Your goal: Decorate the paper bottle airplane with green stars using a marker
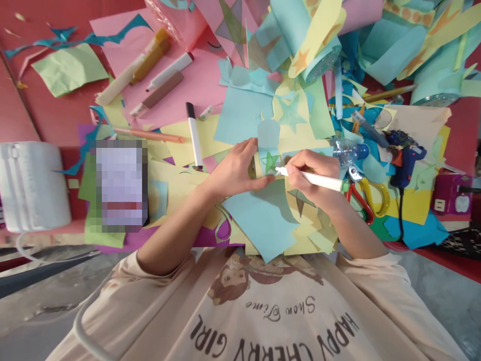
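Because the spread left hand [236,169], 9 o'clock from the green star [269,162], seems to brace the blue paper strip [268,133] only edgewise, slippage could misdirect the white marker [323,181] gripped by the right hand [312,168] at 3 o'clock

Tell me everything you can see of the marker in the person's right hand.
The white marker is slim and straight, with a smooth barrel that looks like plastic and a green rear end. The thumb and fingers of the right hand grip it near its front. It lies slantwise, its pale tip pointing left at the green star on the light blue paper. Whether the tip touches the paper is hard to tell.
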Available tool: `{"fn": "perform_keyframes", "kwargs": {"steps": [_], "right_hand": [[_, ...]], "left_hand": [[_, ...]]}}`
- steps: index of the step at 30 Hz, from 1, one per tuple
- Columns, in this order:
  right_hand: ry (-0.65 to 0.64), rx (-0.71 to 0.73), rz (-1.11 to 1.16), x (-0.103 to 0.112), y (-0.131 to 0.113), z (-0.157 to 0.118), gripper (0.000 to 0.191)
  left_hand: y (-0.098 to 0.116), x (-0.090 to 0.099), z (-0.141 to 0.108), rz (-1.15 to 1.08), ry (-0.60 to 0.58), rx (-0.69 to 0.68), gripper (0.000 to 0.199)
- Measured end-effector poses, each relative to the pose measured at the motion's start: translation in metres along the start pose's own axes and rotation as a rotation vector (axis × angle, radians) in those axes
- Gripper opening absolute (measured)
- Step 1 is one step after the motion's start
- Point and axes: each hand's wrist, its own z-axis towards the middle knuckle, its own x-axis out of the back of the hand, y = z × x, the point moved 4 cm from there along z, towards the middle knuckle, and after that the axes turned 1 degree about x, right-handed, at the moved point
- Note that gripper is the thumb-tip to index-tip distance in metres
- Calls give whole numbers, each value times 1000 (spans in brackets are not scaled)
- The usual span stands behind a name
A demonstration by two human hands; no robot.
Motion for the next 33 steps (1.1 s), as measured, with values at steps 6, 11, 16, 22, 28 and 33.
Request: {"fn": "perform_keyframes", "kwargs": {"steps": [6, 11, 16, 22, 28, 33], "right_hand": [[12, 20, -10, 0, 2, -1, 23], [-33, -27, -13, 0, 0, 0, 26], [43, -56, 77, 1, 0, -1, 24], [92, 70, 47, -3, -2, -4, 14], [21, 106, -9, -6, -8, -1, 15], [-3, 103, -72, -7, -9, 0, 15]], "left_hand": [[-2, 0, 0, 16, 2, 8, 39], [-2, 0, 0, 17, 3, 6, 39], [-2, 0, 0, 31, 5, -14, 39], [-3, -5, -3, 79, 42, -67, 47], [-2, -6, -3, 77, 57, -84, 59], [-1, -5, -2, 75, 38, -58, 60]]}}
